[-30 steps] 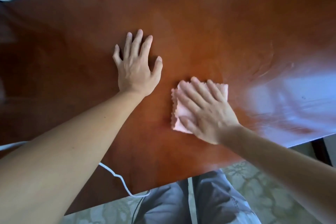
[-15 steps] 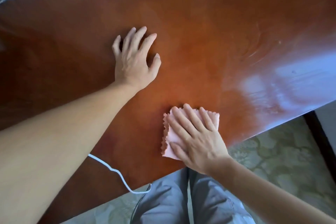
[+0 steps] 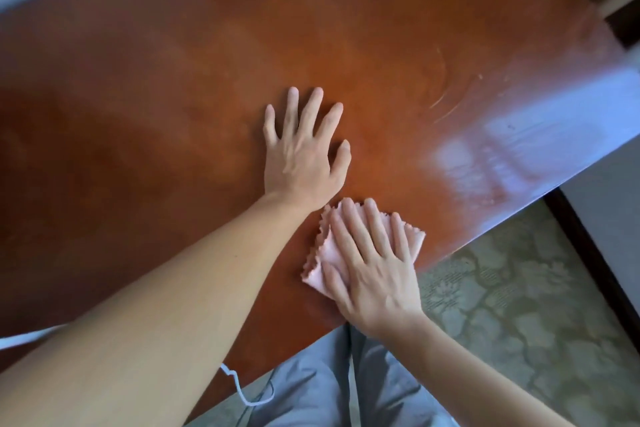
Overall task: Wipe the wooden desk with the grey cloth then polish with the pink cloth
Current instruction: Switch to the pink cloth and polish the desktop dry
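polishing step: flat right hand (image 3: 375, 274) presses the folded pink cloth (image 3: 320, 265) at the reddish-brown wooden desk's (image 3: 173, 97) six o'clock edge; left hand (image 3: 301, 159) rests released, flat. next, likely sweep toward the streaks at two o'clock.

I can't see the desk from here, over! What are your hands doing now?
Left hand flat on wooden desk, open. Right hand presses pink cloth near front edge. Nothing in the way.

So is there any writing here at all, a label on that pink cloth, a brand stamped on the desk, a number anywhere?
None: no word, label, brand, number or sign can be read in this picture.
pink cloth: no tag or print shows; the right hand covers much of it.
wooden desk: bare wood with glare and faint curved marks, no lettering.
white cord: plain.
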`<state>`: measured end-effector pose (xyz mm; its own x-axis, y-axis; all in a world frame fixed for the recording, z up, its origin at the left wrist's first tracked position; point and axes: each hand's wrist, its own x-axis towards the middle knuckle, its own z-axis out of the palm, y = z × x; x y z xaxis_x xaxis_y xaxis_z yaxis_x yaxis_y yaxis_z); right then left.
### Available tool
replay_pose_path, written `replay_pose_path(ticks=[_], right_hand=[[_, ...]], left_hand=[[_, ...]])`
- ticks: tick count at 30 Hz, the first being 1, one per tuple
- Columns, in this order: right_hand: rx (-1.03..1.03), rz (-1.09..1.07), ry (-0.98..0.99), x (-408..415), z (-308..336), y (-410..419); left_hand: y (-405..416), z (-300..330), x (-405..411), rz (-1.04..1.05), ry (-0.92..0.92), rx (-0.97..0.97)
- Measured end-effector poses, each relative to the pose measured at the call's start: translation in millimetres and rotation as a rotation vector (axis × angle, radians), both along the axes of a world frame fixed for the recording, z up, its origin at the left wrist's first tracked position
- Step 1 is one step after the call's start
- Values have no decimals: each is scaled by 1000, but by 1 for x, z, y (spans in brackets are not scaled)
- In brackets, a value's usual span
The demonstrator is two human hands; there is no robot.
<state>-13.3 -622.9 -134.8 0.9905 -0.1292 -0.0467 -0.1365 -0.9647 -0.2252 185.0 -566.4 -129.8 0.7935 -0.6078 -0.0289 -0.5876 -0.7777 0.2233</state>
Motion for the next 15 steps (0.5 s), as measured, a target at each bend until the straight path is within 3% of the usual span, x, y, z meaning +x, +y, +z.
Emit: replay_pose_path(ticks=[3, 9, 12, 15], right_hand=[[-23, 129, 4, 2, 3, -36], [-22, -267, 94, 54, 10, -158], [-47, -341, 83, 72, 11, -148], [-45, -239, 39, 58, 8, -85]], left_hand=[[0, -2, -1, -7, -22, 11], [0, -1, -1, -8, -30, 9], [0, -3, -1, -5, -32, -4], [0, -2, -1, -7, -29, -20]])
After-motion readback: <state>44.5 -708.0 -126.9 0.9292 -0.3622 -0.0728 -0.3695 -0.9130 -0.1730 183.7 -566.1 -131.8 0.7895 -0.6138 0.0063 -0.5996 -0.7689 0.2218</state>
